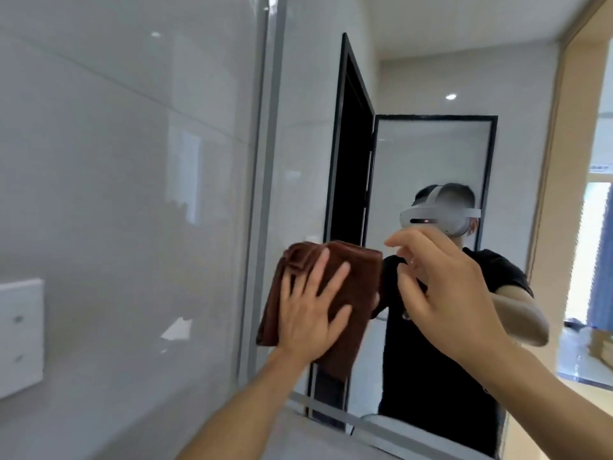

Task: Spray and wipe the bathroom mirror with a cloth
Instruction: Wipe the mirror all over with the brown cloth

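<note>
The bathroom mirror [315, 127] fills the middle and right, and reflects a person in a black shirt wearing a white headset. My left hand [308, 313] lies flat with spread fingers on a folded brown cloth [361, 277] and presses it against the glass near the mirror's left edge. My right hand [454, 293] is raised just right of the cloth, close to the glass, with its fingers curled. It seems to grip a small clear spray bottle [411, 262], which is mostly hidden behind the fingers.
A glossy grey tiled wall [116, 161] covers the left side, with a white switch plate [20, 336] low on it. A pale ledge [315, 436] runs below the mirror's bottom edge. A wooden door frame [547, 194] and a bright room show at the right.
</note>
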Demonstrator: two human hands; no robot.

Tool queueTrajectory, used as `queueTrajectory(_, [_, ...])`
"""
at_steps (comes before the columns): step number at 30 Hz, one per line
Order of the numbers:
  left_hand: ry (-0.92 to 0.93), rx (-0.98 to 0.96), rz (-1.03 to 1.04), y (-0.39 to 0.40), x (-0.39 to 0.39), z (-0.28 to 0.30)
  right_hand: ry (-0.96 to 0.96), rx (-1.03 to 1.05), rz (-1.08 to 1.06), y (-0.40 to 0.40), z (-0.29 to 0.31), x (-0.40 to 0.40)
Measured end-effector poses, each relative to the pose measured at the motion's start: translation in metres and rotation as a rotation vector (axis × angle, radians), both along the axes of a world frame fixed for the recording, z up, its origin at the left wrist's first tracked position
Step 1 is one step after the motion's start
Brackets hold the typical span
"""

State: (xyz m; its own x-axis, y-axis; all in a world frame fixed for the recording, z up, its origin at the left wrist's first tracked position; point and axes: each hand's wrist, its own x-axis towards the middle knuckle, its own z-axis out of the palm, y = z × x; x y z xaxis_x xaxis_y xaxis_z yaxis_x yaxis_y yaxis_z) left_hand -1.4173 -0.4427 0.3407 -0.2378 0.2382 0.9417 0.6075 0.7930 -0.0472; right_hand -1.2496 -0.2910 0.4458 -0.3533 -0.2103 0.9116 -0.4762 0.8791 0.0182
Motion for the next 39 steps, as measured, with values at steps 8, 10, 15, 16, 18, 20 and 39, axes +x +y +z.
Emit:
queueTrajectory(8, [-0.082, 0.466, 0.186, 0.02, -0.005, 0.174, 0.096, 0.083, -0.067, 0.003, 0.059, 0.013])
queueTrajectory(10, [-0.006, 0.441, 0.127, 0.063, 0.02, 0.2, 0.131, 0.078, -0.097, 0.008, 0.083, 0.013])
queueTrajectory(15, [0.24, -0.057, -0.001, 0.122, 0.066, 0.215, 0.228, 0.036, -0.201, 0.013, 0.136, 0.006])
queueTrajectory(16, [0.281, -0.119, -0.048, 0.115, 0.061, 0.222, 0.24, 0.024, -0.214, 0.014, 0.145, 0.005])
queueTrajectory(18, [0.326, -0.156, -0.09, 0.089, 0.037, 0.236, 0.262, 0.021, -0.232, 0.014, 0.158, 0.002])
queueTrajectory(20, [0.307, -0.054, -0.012, 0.052, 0.007, 0.256, 0.298, 0.031, -0.231, 0.014, 0.167, 0.001])
queueTrajectory(39, [0.12, 0.388, 0.077, 0.157, 0.067, 0.455, 0.299, 0.073, -0.435, 0.129, 0.19, 0.098])
